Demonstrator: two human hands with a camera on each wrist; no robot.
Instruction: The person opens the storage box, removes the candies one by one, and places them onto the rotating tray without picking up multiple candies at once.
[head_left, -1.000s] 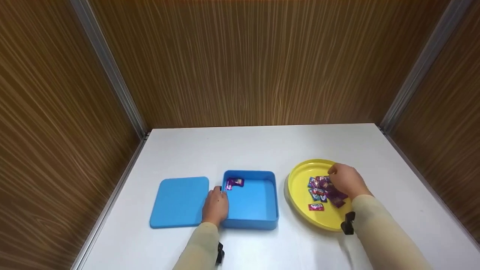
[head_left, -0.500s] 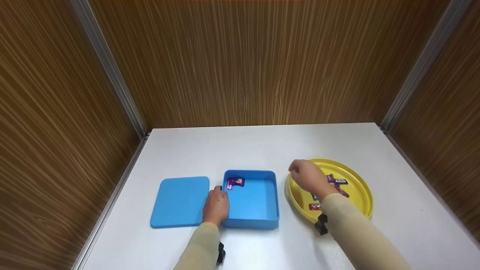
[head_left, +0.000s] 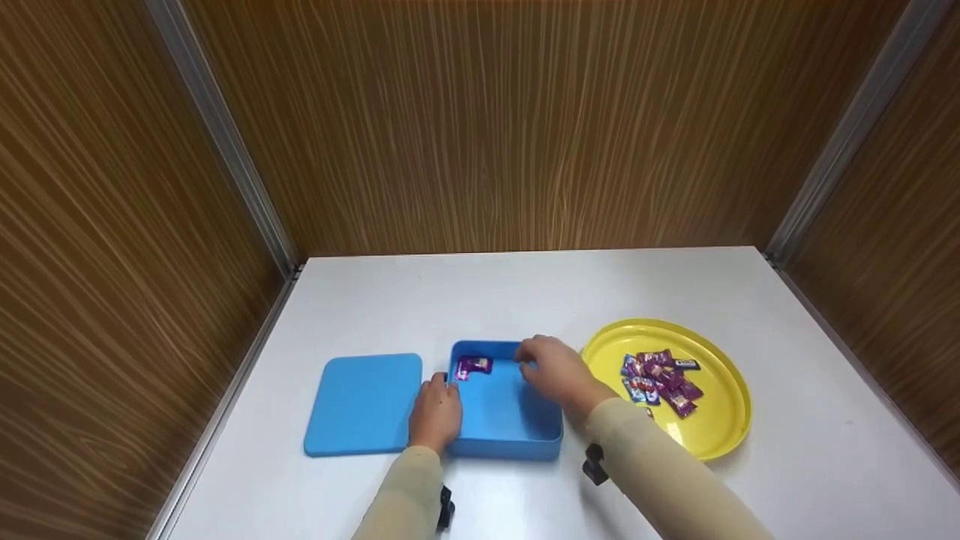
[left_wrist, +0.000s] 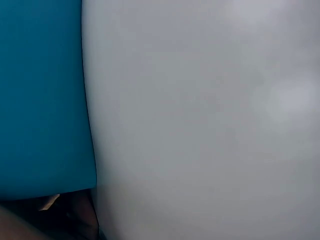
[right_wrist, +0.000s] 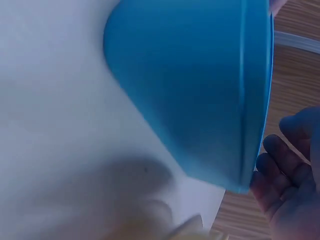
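My left hand grips the left wall of an open blue box, its thumb at the rim. A few purple-wrapped candies lie in the box's far left corner. My right hand is over the box's right side with its fingers curled. In the right wrist view, the fingers of the right hand are beside the box rim; I cannot tell whether they hold a candy. To the right, a yellow plate bears a pile of purple, blue and red wrapped candies.
A flat blue lid lies on the white table just left of the box. Wood-grain panels rise behind the table and on both sides. The right forearm crosses the plate's near left edge in the head view.
My right hand has moved left from the candy pile, across the plate's rim, to above the blue box. My left hand has stayed at the box's left wall.
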